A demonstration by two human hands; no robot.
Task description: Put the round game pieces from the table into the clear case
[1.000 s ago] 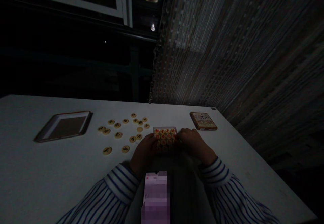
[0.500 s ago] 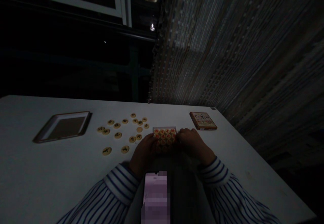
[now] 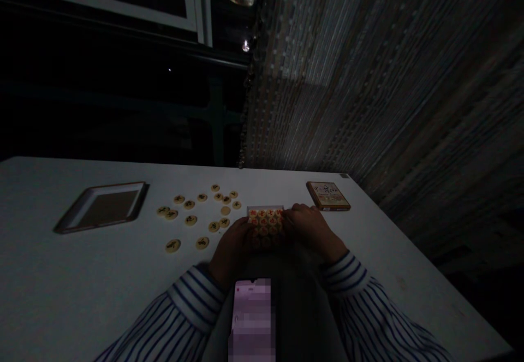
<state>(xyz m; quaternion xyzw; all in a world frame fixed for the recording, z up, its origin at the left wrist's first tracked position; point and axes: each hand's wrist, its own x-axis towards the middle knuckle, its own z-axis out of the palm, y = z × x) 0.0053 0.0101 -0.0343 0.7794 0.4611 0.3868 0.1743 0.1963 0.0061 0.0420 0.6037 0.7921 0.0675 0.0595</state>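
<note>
A small open box (image 3: 254,208) holds rows of round Chinese chess pieces (image 3: 264,222) with red characters, packed side by side. My left hand (image 3: 234,242) is closed on the box's left side. At the right edge, the curled fingers of my right hand (image 3: 309,225) grip the box near its far corner, their tips partly over the end pieces. The near rows are in deep shadow. Left of the box, several loose chess pieces (image 3: 190,220) with dark characters lie scattered on the white table (image 3: 123,280).
An upturned or empty-looking lid-like tray (image 3: 77,212) lies at the left. A flat printed box (image 3: 328,195) rests at the back right. Below my hands a lit phone (image 3: 251,313) shows. Behind the table hangs a string curtain (image 3: 319,78).
My right hand has shifted slightly left, its fingertips now reaching a little over the far right corner of the box. The left hand and loose pieces stay put.
</note>
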